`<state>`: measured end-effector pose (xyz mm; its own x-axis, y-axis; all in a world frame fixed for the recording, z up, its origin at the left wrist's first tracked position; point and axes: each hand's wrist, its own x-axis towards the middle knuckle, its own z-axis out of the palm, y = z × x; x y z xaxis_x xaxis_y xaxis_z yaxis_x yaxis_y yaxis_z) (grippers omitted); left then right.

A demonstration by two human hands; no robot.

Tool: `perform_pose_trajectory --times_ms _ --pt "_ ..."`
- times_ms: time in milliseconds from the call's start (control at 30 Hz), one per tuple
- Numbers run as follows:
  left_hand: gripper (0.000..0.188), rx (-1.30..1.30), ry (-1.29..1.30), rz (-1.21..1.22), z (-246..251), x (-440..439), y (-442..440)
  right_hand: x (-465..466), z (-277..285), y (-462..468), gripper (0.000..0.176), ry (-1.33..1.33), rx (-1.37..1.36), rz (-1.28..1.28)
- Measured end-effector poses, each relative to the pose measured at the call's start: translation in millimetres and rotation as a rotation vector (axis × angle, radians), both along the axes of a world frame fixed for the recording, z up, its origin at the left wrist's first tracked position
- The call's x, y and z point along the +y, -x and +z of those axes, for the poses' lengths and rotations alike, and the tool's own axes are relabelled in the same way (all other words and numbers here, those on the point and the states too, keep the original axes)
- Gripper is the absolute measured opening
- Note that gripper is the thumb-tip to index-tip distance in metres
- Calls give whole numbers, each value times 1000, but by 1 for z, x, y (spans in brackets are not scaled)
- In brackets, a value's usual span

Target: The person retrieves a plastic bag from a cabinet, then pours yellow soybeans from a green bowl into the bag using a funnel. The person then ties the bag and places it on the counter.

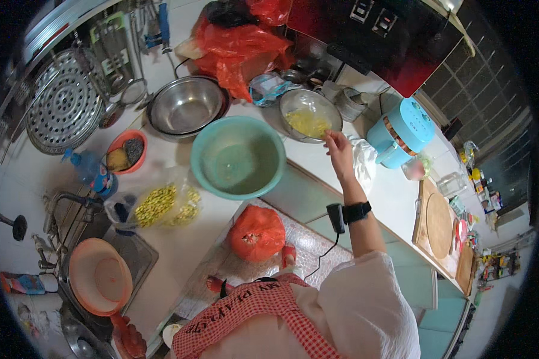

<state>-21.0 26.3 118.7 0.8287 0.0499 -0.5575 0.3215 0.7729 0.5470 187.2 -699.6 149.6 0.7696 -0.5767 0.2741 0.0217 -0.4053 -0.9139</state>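
My left hand point(129, 337), at the lower left, grips the near end of an orange plastic scoop point(101, 277), which is over the sink point(139, 256). Across the counter, my right hand point(340, 155) reaches to the near rim of a metal bowl point(292, 105). Its fingertips are drawn together; whether they pinch anything is too small to tell. Yellow pieces point(309, 122) lie in that bowl. Between my hands, a green plastic basin point(238, 157) stands at the counter's corner. Clear plastic bags of yellow-green kernels point(157, 205) rest beside it.
Stacked metal basins point(186, 105) stand behind the green basin. A small red bowl point(128, 150) holds scrubbers near a blue bottle point(90, 172). On the right are a light-blue appliance point(402, 132) and wooden boards point(438, 224). A red bag point(257, 233) sits on the floor.
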Motion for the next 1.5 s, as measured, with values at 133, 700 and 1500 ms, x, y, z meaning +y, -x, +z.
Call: perform_pose_trajectory --times_ms 133,700,1500 --pt "45 -17 -221 18 42 -93 -13 -90 -24 -53 33 306 2 38" --pt "45 -239 -277 -706 129 -484 -130 -199 -54 -138 21 -361 -168 32" --pt "37 -322 -670 -993 73 -704 -299 -225 -33 -103 21 -584 -243 346"
